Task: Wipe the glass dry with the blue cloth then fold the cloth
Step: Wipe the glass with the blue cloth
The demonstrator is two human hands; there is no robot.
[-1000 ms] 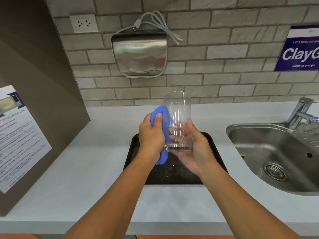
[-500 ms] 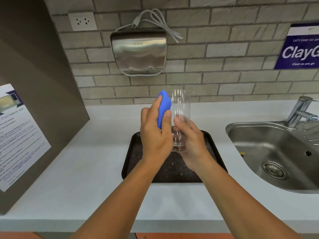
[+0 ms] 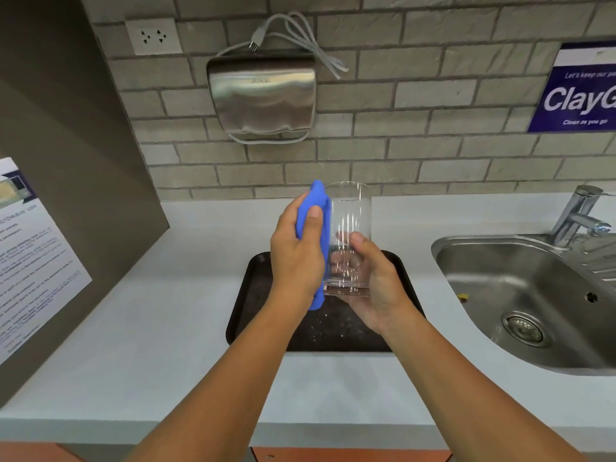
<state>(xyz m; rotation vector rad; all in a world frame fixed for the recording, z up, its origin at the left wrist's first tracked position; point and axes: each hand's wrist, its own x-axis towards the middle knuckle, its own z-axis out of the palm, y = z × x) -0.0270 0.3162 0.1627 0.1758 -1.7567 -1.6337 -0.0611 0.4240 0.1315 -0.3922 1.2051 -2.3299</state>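
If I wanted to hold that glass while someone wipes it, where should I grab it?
Probably low down, near the thick base, coming from the right. The glass stands upright with straight, smooth sides, and the blue cloth in the left hand covers its left side. The right hand already cups the bottom that way.

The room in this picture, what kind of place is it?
Probably a shared office pantry or kitchenette: a steel sink in the counter, a wall hand dryer, and a "Clean as you go" sign.
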